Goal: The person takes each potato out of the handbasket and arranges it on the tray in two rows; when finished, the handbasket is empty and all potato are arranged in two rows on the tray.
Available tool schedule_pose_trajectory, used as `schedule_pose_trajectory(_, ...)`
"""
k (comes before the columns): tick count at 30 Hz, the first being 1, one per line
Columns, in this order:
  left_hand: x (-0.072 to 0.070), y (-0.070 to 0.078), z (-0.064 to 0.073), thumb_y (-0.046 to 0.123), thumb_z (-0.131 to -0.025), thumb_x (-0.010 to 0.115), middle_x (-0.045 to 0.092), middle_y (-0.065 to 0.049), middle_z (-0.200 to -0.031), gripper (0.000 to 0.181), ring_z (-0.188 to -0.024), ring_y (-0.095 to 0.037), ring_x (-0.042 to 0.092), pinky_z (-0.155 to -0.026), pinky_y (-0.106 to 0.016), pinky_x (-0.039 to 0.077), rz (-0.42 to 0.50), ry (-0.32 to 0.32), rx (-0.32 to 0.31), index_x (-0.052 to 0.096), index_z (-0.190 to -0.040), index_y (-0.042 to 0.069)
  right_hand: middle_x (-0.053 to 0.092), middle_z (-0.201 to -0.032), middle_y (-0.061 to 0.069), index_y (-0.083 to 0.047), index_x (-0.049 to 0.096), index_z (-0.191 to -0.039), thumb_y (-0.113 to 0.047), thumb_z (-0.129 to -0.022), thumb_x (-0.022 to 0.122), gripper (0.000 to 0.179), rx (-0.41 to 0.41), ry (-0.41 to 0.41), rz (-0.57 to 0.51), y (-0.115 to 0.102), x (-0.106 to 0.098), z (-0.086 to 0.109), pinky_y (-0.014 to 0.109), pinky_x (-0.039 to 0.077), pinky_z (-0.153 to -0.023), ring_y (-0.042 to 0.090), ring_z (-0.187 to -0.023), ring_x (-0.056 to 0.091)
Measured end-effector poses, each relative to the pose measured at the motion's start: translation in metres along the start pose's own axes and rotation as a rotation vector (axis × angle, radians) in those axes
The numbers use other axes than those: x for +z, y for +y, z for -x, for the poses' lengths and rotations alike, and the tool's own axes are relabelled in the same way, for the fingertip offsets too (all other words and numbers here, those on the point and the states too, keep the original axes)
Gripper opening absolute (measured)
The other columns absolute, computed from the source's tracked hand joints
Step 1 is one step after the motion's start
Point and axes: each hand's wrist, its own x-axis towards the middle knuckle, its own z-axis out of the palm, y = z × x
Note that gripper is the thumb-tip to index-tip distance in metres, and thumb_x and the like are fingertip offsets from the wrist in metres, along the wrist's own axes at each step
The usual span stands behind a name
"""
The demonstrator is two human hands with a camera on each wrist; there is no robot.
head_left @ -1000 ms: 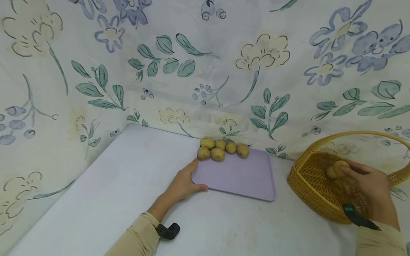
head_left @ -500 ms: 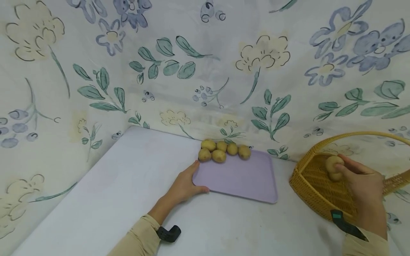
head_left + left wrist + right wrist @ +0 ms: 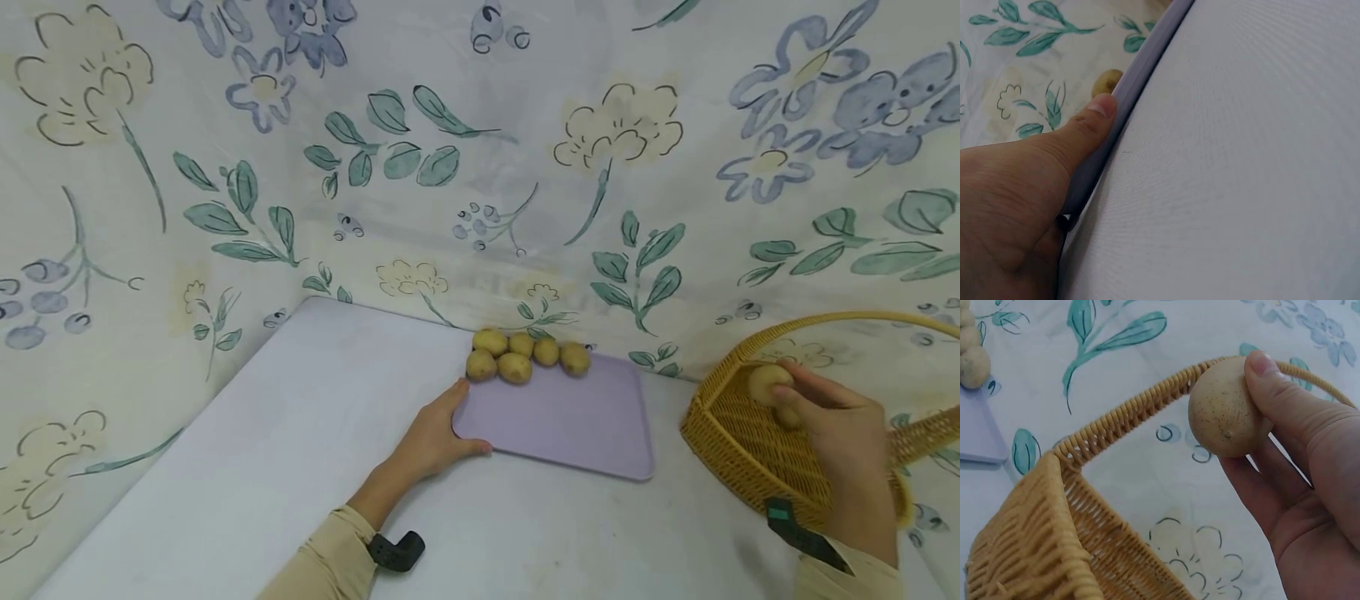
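Observation:
In the head view my left hand [image 3: 427, 437] rests at the near left corner of a lilac tray [image 3: 562, 425], thumb along the front edge and fingers by the left edge. The left wrist view shows the thumb [image 3: 1088, 128] stretched against the tray's side. Several potatoes [image 3: 514, 367] lie along the tray's back left. My right hand [image 3: 847, 429] pinches a potato [image 3: 770, 385] between thumb and fingers, above the opening of a wicker basket [image 3: 738, 454]. Close behind that hand, another potato [image 3: 787, 417] shows, partly hidden. Against the right wrist view's basket handle, the held potato [image 3: 1222, 409] looks speckled.
The basket's arched handle [image 3: 847, 315] rises beside the right hand. A white table [image 3: 300, 417] bears the tray and basket. Flower-patterned cloth [image 3: 480, 167] stands behind and to the left. The tray's right edge is a short way from the basket.
My right hand has moved left and slightly up with its potato, away from deeper inside the basket. The left hand and the tray's potatoes stay in place.

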Motion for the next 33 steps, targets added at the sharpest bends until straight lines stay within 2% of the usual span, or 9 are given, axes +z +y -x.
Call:
schedule_pose_trajectory(5, 0.001, 0.0, 0.0, 0.044, -0.072, 0.091, 0.028, -0.017, -0.167, 0.114, -0.155, -0.033, 0.03, -0.128, -0.046, 0.028, -0.002, -0.003, 0.006, 0.031, -0.158, -0.003, 0.076, -0.093, -0.027, -0.022, 0.076, -0.123, -0.011, -0.085, 0.083, 0.04, -0.029, -0.031, -0.006, -0.005, 0.008, 0.005, 0.004, 0.052, -0.066, -0.013, -0.084, 0.068)
schedule_pose_trajectory(13, 0.002, -0.003, 0.001, 0.043, -0.072, 0.091, 0.029, -0.018, -0.166, 0.114, -0.154, -0.034, 0.031, -0.127, -0.046, 0.029, -0.004, 0.003, 0.015, 0.031, -0.157, -0.004, 0.078, -0.094, -0.02, -0.014, 0.077, -0.12, -0.003, -0.084, 0.082, 0.038, -0.119, -0.08, -0.064, -0.006, 0.024, 0.009, 0.004, 0.055, -0.072, -0.009, -0.087, 0.071)
schedule_pose_trajectory(21, 0.0, -0.003, 0.0, 0.044, -0.073, 0.09, 0.027, -0.017, -0.167, 0.115, -0.155, -0.033, 0.029, -0.128, -0.046, 0.028, -0.011, 0.001, 0.017, 0.029, -0.158, -0.002, 0.078, -0.098, -0.022, -0.007, 0.075, -0.122, 0.0, -0.085, 0.08, 0.038, -0.22, -0.125, 0.022, -0.009, 0.047, 0.009, 0.006, 0.056, -0.073, -0.008, -0.088, 0.072)
schedule_pose_trajectory(29, -0.001, -0.002, -0.002, 0.043, -0.073, 0.091, 0.027, -0.016, -0.167, 0.114, -0.155, -0.033, 0.028, -0.128, -0.046, 0.027, 0.003, 0.006, 0.019, 0.029, -0.158, -0.002, 0.076, -0.101, -0.025, -0.006, 0.075, -0.123, -0.004, -0.086, 0.08, 0.038, -0.237, -0.199, 0.106, -0.018, 0.073, 0.014, 0.006, 0.057, -0.075, -0.009, -0.091, 0.072)
schedule_pose_trajectory(33, 0.0, -0.002, -0.002, 0.044, -0.073, 0.091, 0.027, -0.017, -0.167, 0.115, -0.155, -0.033, 0.028, -0.128, -0.046, 0.027, 0.001, 0.001, 0.022, 0.029, -0.158, -0.002, 0.076, -0.103, -0.024, -0.007, 0.075, -0.123, 0.0, -0.086, 0.079, 0.038, -0.256, -0.254, 0.074, -0.017, 0.087, 0.016, 0.007, 0.057, -0.076, -0.008, -0.093, 0.072)
